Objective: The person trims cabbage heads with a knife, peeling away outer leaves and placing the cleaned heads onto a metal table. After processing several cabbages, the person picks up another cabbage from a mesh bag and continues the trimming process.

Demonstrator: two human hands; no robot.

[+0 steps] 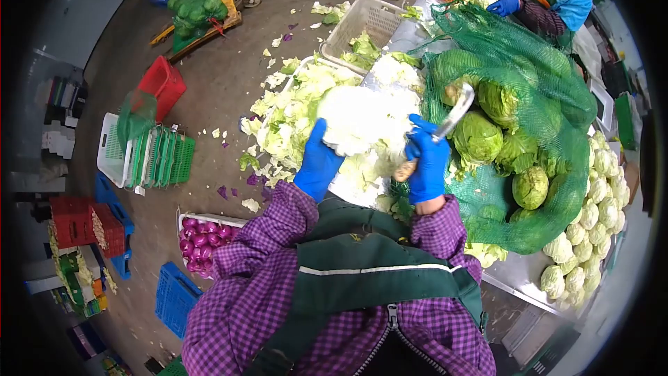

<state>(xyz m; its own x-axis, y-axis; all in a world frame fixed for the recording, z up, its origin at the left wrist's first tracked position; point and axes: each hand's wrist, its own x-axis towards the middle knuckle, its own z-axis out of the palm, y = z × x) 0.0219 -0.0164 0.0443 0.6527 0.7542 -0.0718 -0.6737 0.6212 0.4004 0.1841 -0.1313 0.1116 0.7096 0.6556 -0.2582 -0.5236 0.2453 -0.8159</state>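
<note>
Left hand (319, 163) cups a cabbage head (358, 122); right hand (426, 163) is fisted around a knife (452, 115).
Both hands wear blue gloves. The pale, trimmed cabbage head sits at the near edge of the metal tabletop (518, 275), with the left hand's fingers pointing up along its left side. The knife's long axis runs diagonally: the wooden handle end pokes out low-left of the fist, and the blade points up and right, its tip over the green net sack (536, 63) of green cabbages. The blade is just right of the cabbage head; contact can't be told. A white crate (306, 66) of leaf scraps is left of the head. Trimmed heads (591, 223) are piled far right. A co-worker's gloved hand (504, 5) is at the top.
</note>
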